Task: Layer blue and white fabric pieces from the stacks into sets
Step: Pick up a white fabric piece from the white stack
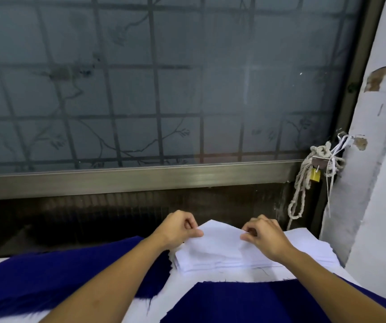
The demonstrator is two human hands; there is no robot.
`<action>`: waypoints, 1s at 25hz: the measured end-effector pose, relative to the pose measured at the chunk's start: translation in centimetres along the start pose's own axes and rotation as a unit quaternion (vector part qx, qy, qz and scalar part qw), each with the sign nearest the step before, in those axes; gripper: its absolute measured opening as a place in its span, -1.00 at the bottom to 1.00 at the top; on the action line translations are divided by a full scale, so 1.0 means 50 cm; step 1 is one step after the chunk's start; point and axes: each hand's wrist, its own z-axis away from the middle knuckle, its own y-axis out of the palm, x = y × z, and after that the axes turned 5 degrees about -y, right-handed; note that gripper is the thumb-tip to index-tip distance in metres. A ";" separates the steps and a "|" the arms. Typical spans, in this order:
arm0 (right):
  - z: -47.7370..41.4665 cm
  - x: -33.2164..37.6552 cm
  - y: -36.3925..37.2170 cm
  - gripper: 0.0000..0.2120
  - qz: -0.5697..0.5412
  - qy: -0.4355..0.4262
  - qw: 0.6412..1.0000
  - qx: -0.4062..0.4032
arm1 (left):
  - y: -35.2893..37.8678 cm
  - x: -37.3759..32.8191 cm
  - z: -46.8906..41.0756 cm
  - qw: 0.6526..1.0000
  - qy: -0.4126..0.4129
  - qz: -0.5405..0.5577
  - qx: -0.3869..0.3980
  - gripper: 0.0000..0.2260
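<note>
A stack of white fabric pieces (224, 262) lies at the far middle of the table. The top white piece (222, 238) is lifted at its far edge. My left hand (178, 229) pinches that piece's left corner and my right hand (264, 236) pinches its right side. A blue fabric stack (36, 278) spreads over the left of the table. Another blue piece (252, 301) lies flat at the near edge, below the white stack, partly hidden by my right forearm.
A frosted window with a metal grille and its metal sill (140, 180) run along the back. A rope and brass padlock (315, 176) hang at the right. A white wall (378, 183) closes the right side, close to the white stack.
</note>
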 end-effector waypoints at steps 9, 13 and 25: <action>0.065 0.091 -0.101 -0.95 -0.076 -0.001 0.997 -0.022 | -0.079 -0.049 0.125 0.994 0.051 0.009 -0.092 -0.90; 0.082 0.176 -0.134 -0.91 -0.131 -0.057 0.987 -0.067 | -0.084 -0.100 0.179 0.993 0.064 0.001 -0.097 -0.96; 0.180 0.306 -0.194 -0.85 -0.257 -0.081 0.963 -0.026 | -0.303 -0.085 0.378 0.970 -0.018 0.046 -0.238 -0.81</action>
